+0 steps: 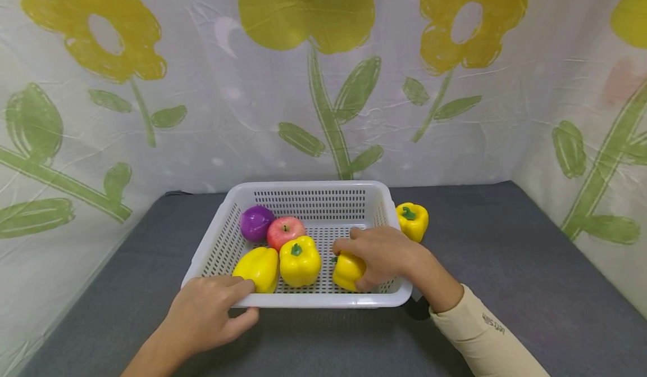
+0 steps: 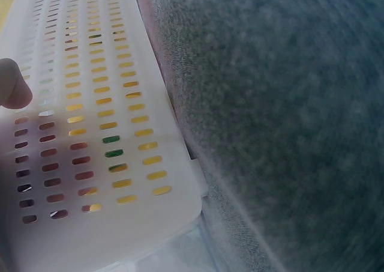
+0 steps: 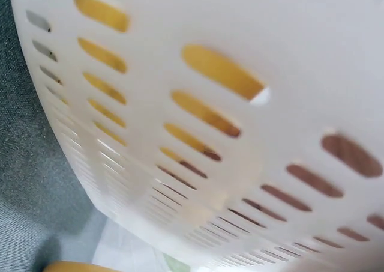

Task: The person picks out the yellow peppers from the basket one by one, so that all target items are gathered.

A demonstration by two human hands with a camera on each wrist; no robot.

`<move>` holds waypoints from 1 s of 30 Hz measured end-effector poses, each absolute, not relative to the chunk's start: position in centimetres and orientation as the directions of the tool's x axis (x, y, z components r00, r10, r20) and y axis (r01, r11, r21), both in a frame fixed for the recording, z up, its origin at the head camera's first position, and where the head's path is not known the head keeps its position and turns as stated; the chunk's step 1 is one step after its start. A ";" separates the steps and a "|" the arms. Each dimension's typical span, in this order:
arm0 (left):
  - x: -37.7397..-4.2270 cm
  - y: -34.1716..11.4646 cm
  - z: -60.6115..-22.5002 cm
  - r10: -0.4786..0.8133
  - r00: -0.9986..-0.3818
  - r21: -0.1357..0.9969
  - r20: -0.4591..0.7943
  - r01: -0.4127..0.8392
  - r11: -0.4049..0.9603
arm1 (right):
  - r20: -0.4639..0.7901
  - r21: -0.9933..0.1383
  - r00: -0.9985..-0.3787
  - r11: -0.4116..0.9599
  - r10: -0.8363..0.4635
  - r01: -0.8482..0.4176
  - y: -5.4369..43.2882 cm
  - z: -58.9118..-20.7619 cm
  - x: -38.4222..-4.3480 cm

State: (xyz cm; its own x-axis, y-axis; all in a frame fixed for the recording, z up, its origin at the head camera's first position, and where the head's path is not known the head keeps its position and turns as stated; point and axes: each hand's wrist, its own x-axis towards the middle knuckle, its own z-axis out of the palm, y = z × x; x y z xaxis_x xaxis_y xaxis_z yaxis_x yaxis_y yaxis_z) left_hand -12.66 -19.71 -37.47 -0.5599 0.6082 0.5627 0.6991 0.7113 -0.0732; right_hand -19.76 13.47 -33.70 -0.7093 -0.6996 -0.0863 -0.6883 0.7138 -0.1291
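A white slotted plastic basket (image 1: 298, 300) stands on the dark table. My left hand (image 1: 209, 309) holds its front rim near the left corner, fingers over the rim and thumb outside the wall. Inside the basket at the right, my right hand (image 1: 386, 253) grips a yellow bell pepper (image 1: 347, 271), its stem pointing left. Left of that one, a second yellow bell pepper (image 1: 300, 264) stands upright, and another yellow pepper (image 1: 258, 267) lies by my left fingers. Behind them sit a red apple (image 1: 285, 231) and a purple round vegetable or fruit (image 1: 256, 223), its kind unclear.
Outside the basket's right wall, one more yellow bell pepper (image 1: 413, 221) rests on the dark cloth-covered table (image 1: 470, 242). A white curtain with painted yellow flowers (image 1: 242, 113) encloses the back and sides. Yellow shows through the slotted basket wall (image 3: 144, 20) in the right wrist view.
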 end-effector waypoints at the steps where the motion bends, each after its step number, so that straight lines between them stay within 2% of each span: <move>1: -12.7 -19.7 -37.5 0.608 -0.559 -0.074 0.564 0.699 0.712 | -0.092 -0.129 -0.717 0.722 -0.691 -0.680 13.4 -33.7 -19.8; 10: -12.6 -19.7 -37.4 0.607 -0.565 -0.071 0.559 0.696 0.714 | -0.094 -0.124 -0.731 0.736 -0.676 -0.665 13.3 -33.7 -19.8; 23: -12.6 -19.6 -37.5 0.597 -0.577 -0.064 0.557 0.687 0.724 | -0.064 -0.196 -0.731 0.727 -0.679 -0.658 13.5 -33.6 -19.8; 30: -12.3 -19.3 -37.3 0.572 -0.602 -0.061 0.556 0.657 0.751 | -0.072 -0.168 -0.727 0.727 -0.682 -0.666 13.5 -33.6 -19.9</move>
